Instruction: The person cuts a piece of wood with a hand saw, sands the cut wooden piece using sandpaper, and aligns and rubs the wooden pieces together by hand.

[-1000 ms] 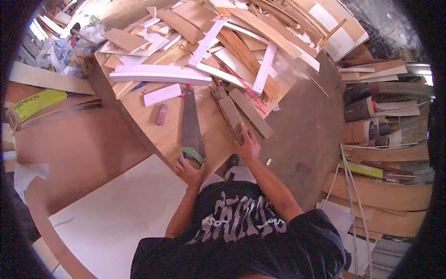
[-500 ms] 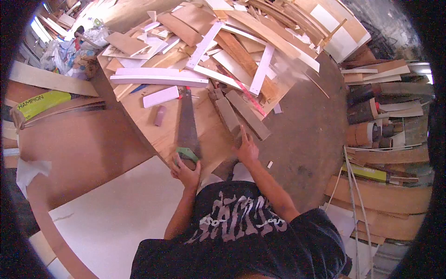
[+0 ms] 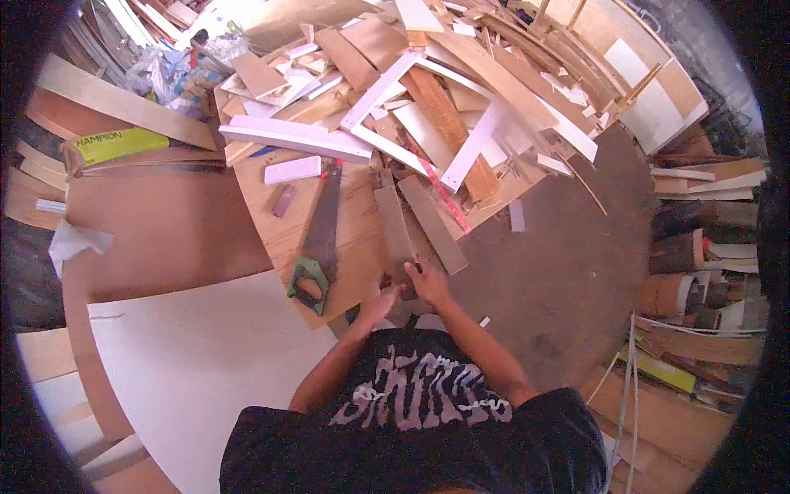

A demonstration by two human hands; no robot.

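Observation:
My right hand [image 3: 429, 284] is at the near end of a grey-brown wooden strip [image 3: 395, 225], its thumb and fingers closed around that end. Just left of it, my left hand [image 3: 380, 303] is smeared by motion near the table's front edge; what it holds, if anything, cannot be made out. A handsaw with a green handle [image 3: 310, 286] lies on the table [image 3: 350, 284], its blade pointing away from me, with no hand on it. A second grey-brown strip [image 3: 434, 224] lies right of the first. A small mauve block [image 3: 284, 201] lies left of the blade.
Pale frame pieces [image 3: 296, 138] and many offcuts are heaped over the far part of the table. A large white board [image 3: 210, 362] is at the lower left. Stacked boards and pipes stand along the right. A red measuring tape [image 3: 445, 196] lies among the wood.
My left hand has let go of the saw handle and moved right. My right hand has come down to the strip's near end, which has swung toward me. The view has shifted.

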